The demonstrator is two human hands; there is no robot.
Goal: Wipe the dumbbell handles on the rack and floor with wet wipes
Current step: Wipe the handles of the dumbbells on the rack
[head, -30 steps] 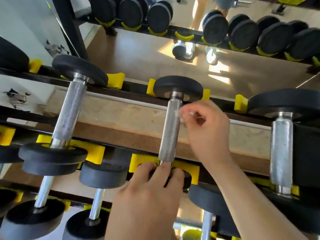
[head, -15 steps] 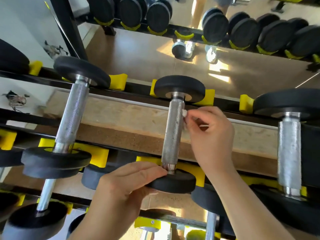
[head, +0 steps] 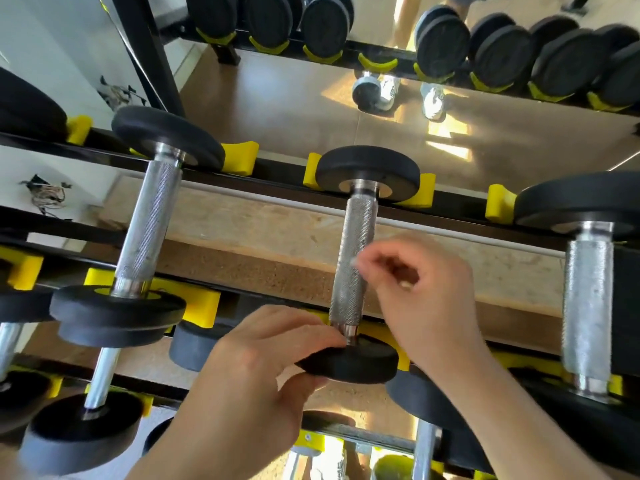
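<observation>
Bare left hand (head: 249, 368), broad across the back, with low rounded knuckles and faint tendon lines running toward the wrist. Bare right hand (head: 429, 299), seen more from the side, fingertips (head: 381, 254) smeared by motion blur. Behind each, a long, smooth, uncovered limb: bare left forearm (head: 180, 455) and bare right forearm (head: 519, 427), skin showing all the way to the picture's lower edge.

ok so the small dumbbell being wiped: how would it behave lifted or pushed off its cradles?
Probably heavy for its size: the dumbbell looks like steel with thick black heads. Round heads would likely roll once off the yellow cradles; the left hand grips the near head, maybe to steady it. The knurled handle should resist slipping.
</observation>
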